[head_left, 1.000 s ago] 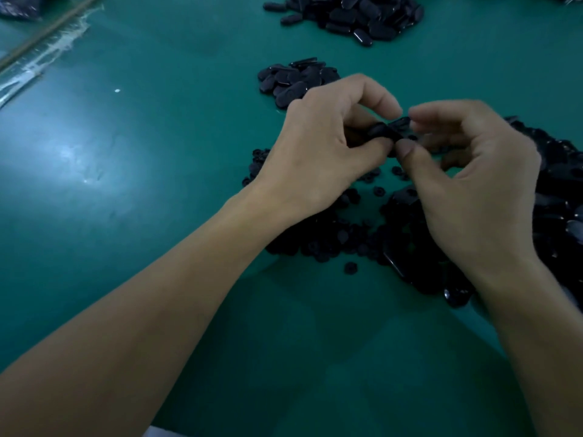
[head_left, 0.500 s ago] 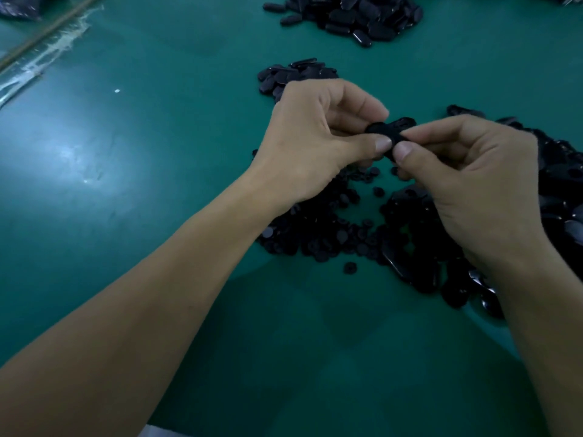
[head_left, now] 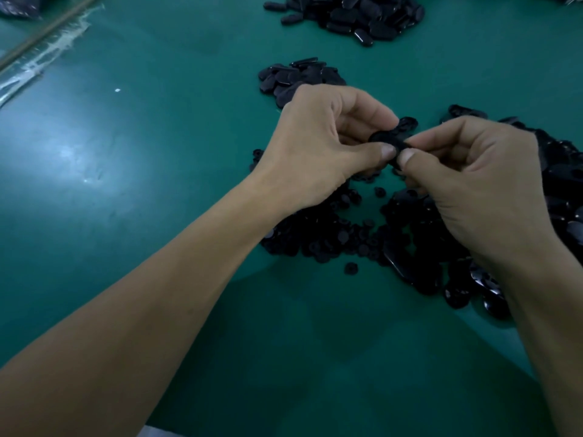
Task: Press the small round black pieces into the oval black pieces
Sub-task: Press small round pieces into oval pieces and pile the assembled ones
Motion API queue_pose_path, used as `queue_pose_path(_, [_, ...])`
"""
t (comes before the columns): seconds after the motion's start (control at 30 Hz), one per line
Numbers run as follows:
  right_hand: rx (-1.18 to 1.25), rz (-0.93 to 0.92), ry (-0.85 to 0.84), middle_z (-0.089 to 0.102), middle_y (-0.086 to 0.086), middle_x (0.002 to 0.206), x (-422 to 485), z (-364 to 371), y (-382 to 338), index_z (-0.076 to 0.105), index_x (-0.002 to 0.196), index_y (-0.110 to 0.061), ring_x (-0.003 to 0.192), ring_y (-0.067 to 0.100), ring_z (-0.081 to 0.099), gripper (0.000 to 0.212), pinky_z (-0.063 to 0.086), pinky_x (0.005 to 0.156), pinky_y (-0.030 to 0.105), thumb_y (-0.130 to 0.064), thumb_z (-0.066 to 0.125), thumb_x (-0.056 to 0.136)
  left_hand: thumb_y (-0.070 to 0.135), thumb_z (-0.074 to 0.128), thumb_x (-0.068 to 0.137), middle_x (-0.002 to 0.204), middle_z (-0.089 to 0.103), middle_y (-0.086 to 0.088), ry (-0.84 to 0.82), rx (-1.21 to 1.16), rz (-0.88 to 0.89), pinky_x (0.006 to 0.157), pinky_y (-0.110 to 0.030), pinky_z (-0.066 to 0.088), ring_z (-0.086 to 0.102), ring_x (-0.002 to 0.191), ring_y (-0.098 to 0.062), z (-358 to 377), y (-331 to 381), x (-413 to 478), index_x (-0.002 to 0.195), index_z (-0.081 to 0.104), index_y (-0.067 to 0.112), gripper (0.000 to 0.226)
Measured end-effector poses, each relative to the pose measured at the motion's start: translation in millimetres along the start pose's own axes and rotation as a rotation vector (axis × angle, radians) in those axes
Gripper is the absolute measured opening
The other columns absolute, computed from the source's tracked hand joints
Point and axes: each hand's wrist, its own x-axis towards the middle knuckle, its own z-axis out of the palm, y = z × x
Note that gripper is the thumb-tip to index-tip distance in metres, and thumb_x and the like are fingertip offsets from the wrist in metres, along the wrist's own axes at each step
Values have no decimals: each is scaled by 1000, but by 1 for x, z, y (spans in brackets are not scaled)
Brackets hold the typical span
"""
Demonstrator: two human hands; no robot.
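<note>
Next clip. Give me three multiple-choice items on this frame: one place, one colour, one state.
1. Where is the oval piece? A) between the left hand and right hand B) in a box C) on the floor
2. What colour is the table? A) white B) green C) red
3. What is the left hand doing? A) lying flat B) pointing C) pinching the oval piece
Answers: 1 A, both thumbs meet on it; 2 B, its bare surface shows green; 3 C, thumb and forefinger pinch it.
</note>
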Motion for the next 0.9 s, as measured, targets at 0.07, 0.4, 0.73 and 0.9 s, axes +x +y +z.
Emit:
queue_pose_path(0.07, [10,2,9,72,-8,72,-1,0,-1,67,80,-29,60,8,66,7,53,56,19,-27,73,82,7,85,79,80,75,2,11,27,13,78,-31,62,74,76,-10,1,0,0,88,71,25,24])
queue_pose_path(0.4, [-163,-41,49,72,-19,81,-1,1,-1,72,97,-32,79,2,70,9,54,75,17,-26,67,93,4,84,80,77,76,-7,114,4,-15,70,-34,64,76,67,-20,-2,-1,3,90,72,14,18])
queue_pose_path(0.73, [-916,304,-15,42,14,146,1,-18,12,51,141,-33,140,40,27,42,23,112,58,-43,48,100,3,73,89,72,72,8,458,175,-55,75,-29,62,73,67,-9,-30,-13,35,81,71,23,21])
queue_pose_path(0.9, [-963,306,5,59,16,126,0,-18,12,59,134,-31,125,43,39,36,29,99,50,-42,48,101,8,71,89,79,66,18,483,345,-111,84,-17,57,63,73,4,-35,-28,53,98,77,23,18])
